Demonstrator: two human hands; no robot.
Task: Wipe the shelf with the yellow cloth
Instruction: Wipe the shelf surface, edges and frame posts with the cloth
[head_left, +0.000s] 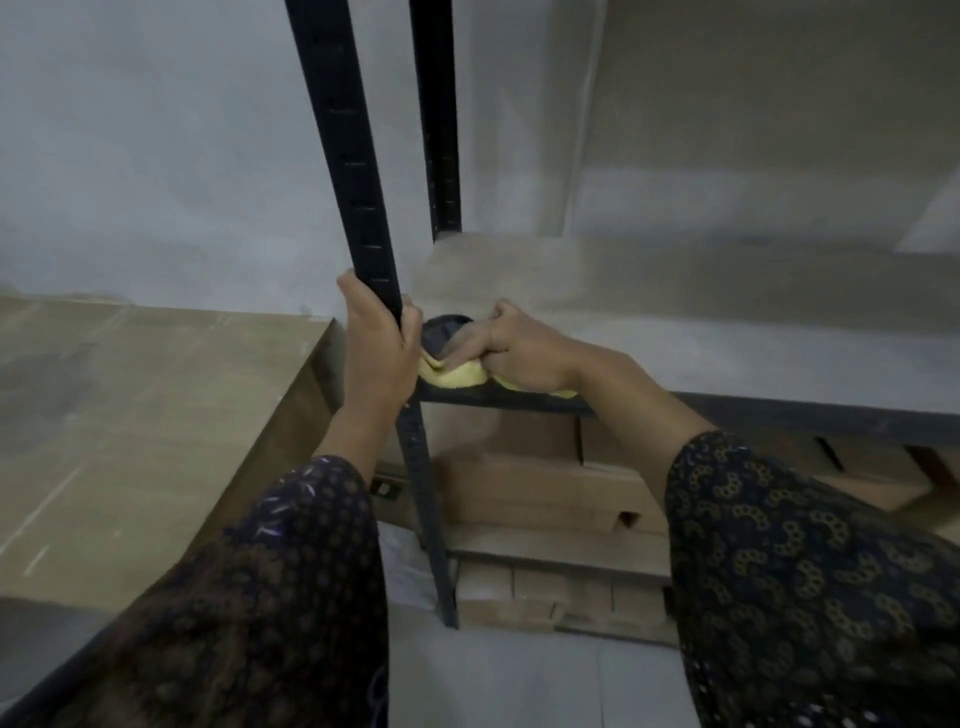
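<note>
left hand is clamped around the black post at the shelf's front corner. the yellow cloth is bunched and soft, lying on the dusty shelf at its front left edge, just right of that hand. right hand presses on it, gripping its folds.

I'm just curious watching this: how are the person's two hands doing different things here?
The left hand wraps around the black upright post, while the right hand presses the yellow cloth onto the shelf. The left hand stands upright; the right hand lies flatter, fingers pointing toward the corner. Both come from dark patterned sleeves.
</note>
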